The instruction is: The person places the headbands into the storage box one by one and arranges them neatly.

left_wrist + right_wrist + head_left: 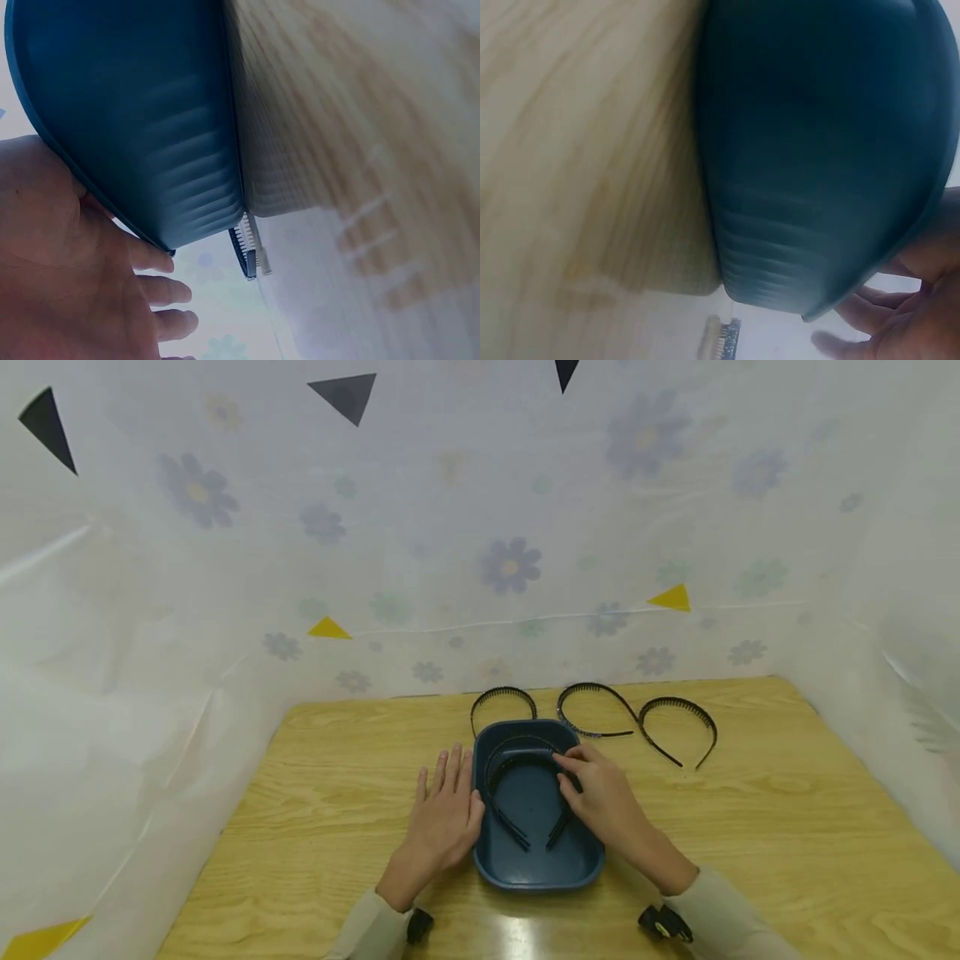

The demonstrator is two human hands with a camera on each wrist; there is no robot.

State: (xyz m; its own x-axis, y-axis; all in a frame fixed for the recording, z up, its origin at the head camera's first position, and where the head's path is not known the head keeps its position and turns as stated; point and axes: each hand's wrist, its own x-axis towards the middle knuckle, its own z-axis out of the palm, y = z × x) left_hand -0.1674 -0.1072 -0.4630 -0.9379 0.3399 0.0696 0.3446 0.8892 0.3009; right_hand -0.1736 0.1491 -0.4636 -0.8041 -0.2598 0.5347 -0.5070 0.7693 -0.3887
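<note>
A dark blue tray [536, 872] stands on the table with black headbands [510, 831] lying nested inside it, their ends toward the near side. My left hand [446, 814] lies along the tray's left side, fingers straight, thumb at the rim. In the left wrist view, that hand [82, 270] is beside the tray's ribbed wall [180, 150]. Reaching over the right rim, my right hand [603, 793] pinches a headband at its upper right between thumb and index finger. The tray wall hides those fingertips in the right wrist view.
Beyond the tray, a toothed black headband [504, 690] is partly hidden by it. Two more headbands, one twisted [592, 687] and one arched [678, 702], lie to the right on the wooden table [322, 793]. A flower-patterned white sheet [450, 527] encloses the table's back and sides.
</note>
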